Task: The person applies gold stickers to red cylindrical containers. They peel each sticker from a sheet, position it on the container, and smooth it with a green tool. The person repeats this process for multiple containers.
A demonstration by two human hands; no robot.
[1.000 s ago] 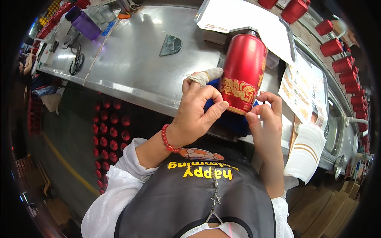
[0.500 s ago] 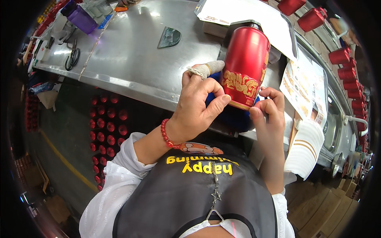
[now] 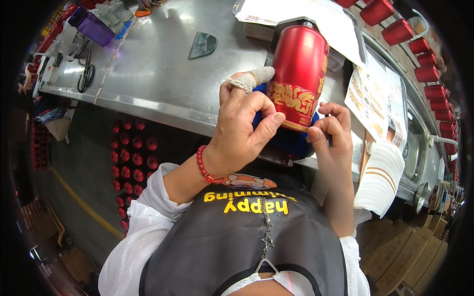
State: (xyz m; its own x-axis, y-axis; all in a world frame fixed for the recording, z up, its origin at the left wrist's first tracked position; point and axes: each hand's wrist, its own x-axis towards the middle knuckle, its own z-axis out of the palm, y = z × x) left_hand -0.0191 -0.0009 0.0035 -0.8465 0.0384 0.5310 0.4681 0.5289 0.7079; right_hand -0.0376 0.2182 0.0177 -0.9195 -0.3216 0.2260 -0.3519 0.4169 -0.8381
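Note:
A glossy red bottle [image 3: 299,59] with a gold relief band round its lower part lies tilted on a dark-blue padded support [image 3: 291,140], its base toward me. My left hand [image 3: 242,116] is closed at the bottle's left side, the index finger in a knitted finger sleeve [image 3: 252,79] against it and the thumb by the base. At the base's right corner, my right hand [image 3: 335,133] has its thumb and bent forefinger drawn together on the gold-edged rim. Whether a small thing lies between those fingertips is hidden.
A dark green scraper-like plate [image 3: 202,45] lies on the metal table [image 3: 153,69]. Scissors [image 3: 86,76] and a purple bottle [image 3: 91,25] are at the far left. Printed sheets [image 3: 368,101] and a white striped cloth [image 3: 377,177] lie at right, near a row of red bottles [image 3: 427,74].
The whole view has shifted slightly, carrying bottle and table up and left in the picture. My hands stay at the bottle's base, with the right fingers moved only a little.

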